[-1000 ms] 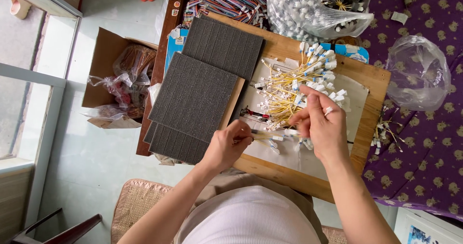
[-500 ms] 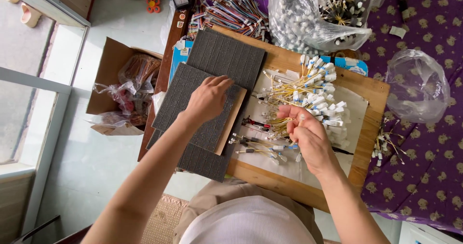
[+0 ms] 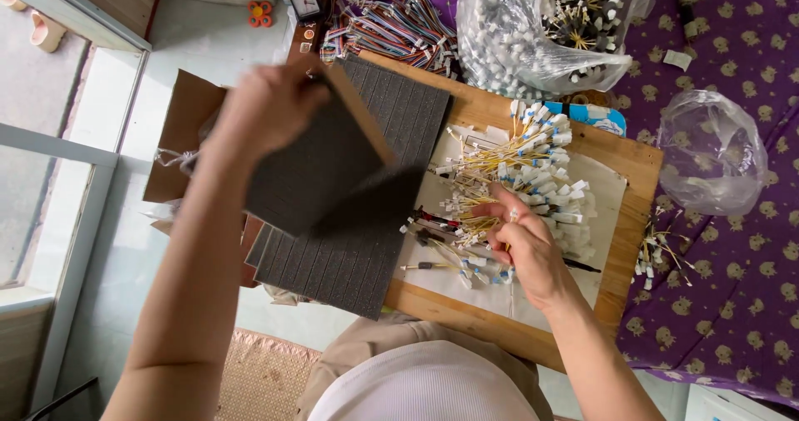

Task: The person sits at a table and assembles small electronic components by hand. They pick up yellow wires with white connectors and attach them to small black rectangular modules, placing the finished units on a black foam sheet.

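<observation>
Head view is showing the left hand (image 3: 270,109) gripping a dark grey foam pad with a brown backing (image 3: 320,167), fingers curled around its top edge, tilting it above the wooden board (image 3: 620,159). The right hand (image 3: 524,246) is resting on the bundle of yellow wires with white connectors (image 3: 524,175) lying on that board, fingers pinching several strands.

A dark grey ribbed foam pad (image 3: 320,167) with wooden edge is lifted, tilted.
</observation>
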